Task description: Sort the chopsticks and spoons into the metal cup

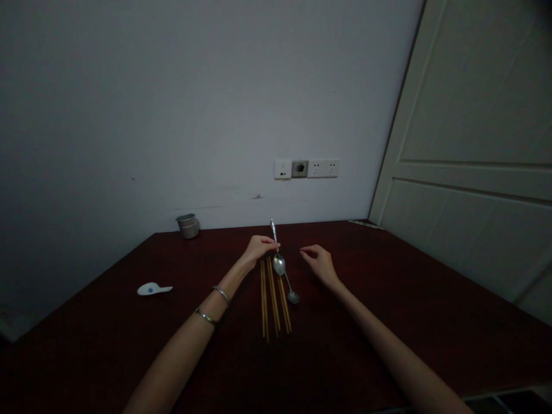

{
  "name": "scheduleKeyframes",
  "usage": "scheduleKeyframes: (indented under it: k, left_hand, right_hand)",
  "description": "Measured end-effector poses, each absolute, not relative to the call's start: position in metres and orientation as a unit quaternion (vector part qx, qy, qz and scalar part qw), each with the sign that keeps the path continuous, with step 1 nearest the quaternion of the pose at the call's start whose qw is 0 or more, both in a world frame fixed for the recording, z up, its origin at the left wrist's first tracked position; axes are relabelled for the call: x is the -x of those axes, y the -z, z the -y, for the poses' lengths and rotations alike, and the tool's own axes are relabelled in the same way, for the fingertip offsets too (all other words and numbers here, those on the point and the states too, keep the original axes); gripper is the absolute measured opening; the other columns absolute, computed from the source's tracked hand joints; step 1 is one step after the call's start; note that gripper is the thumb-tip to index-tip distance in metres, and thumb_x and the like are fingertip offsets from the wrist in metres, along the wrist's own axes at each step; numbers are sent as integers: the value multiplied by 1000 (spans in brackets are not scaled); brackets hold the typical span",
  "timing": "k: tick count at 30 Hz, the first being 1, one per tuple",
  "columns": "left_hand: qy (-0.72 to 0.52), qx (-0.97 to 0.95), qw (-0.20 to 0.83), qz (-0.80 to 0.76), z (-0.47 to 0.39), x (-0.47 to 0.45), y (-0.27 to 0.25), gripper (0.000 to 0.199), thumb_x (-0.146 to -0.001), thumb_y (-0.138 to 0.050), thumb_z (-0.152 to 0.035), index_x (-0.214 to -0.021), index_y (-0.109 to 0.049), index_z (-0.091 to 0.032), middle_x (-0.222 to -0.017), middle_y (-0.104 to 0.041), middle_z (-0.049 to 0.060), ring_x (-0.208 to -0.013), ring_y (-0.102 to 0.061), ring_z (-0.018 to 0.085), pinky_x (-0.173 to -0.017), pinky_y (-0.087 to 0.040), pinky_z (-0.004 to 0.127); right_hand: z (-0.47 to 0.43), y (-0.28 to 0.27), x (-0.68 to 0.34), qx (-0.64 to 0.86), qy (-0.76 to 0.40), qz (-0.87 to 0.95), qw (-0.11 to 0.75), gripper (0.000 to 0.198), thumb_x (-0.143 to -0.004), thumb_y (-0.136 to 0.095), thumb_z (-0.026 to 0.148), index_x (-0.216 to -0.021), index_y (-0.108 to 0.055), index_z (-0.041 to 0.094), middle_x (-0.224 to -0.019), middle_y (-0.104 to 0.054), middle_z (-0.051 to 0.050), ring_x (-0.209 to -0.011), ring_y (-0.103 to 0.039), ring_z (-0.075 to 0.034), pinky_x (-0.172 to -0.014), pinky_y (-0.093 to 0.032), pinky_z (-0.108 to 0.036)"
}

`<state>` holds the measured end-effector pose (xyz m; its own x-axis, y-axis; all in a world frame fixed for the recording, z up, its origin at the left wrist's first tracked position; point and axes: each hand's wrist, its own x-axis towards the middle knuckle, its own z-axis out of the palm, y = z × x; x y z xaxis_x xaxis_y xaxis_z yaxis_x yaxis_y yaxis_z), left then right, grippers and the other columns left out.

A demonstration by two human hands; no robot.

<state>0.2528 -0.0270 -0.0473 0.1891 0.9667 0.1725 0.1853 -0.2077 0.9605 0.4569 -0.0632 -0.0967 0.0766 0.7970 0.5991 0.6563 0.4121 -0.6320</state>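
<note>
My left hand (260,247) pinches a metal spoon (279,264) by its handle, bowl end toward me. The spoon is over the far ends of several wooden chopsticks (272,299), which lie side by side in loose pairs pointing toward me. A second metal spoon (293,297) lies to the right of the chopsticks, its upper handle partly hidden behind the held spoon's bowl. To the right, apart from the spoons, my right hand (319,263) hovers with thumb and fingertips drawn close, and I see nothing between them.
A white ceramic spoon (150,288) lies at the left of the dark red table (345,345). A metal cup (188,226) stands at the back left against the wall. Wall sockets (321,168) are above the back edge, and a pale door (470,161) stands at the right.
</note>
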Motion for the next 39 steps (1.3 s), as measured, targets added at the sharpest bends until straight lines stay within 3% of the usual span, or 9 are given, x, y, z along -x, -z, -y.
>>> scheduleKeyframes:
  k: [8, 22, 31, 39]
  left_hand:
    - [-455, -592, 480, -460, 37, -260, 42, 17, -53, -73, -24, -61, -68, -11, -54, -62, 3, -48, -50, 9, -48, -36, 22]
    - [-495, -539, 515, -447, 42, -264, 42, 11, -53, -72, -20, -57, -67, -11, -52, -62, 3, -48, -51, 9, -48, -38, 21]
    - [-495, -581, 481, -431, 45, -264, 40, 19, -57, -70, -26, -69, -70, -12, -65, -66, 6, -58, -55, 12, -55, -39, 23]
    - [-488, -572, 423, -505, 26, -246, 54, 31, -60, -66, -38, -73, -68, -11, -71, -66, 7, -57, -52, 10, -50, -33, 20]
  right_hand:
    - [80, 64, -409, 498, -167, 675, 518, 21, -70, -60, 33, -77, -70, 16, -76, -70, -6, -67, -62, -16, -63, -46, -24]
    - [77, 51, -389, 581, -94, 676, 443, 19, -73, -56, 32, -80, -71, 22, -78, -71, -6, -72, -64, -18, -64, -44, -22]
    - [75, 46, -398, 606, -98, 665, 425, 19, -70, -58, 30, -77, -71, 19, -75, -70, -8, -70, -65, -19, -58, -43, -21]
    - [64, 73, -429, 706, -138, 633, 286, 14, -57, -64, 25, -67, -71, 17, -69, -69, -9, -68, -65, -19, -53, -42, -21]
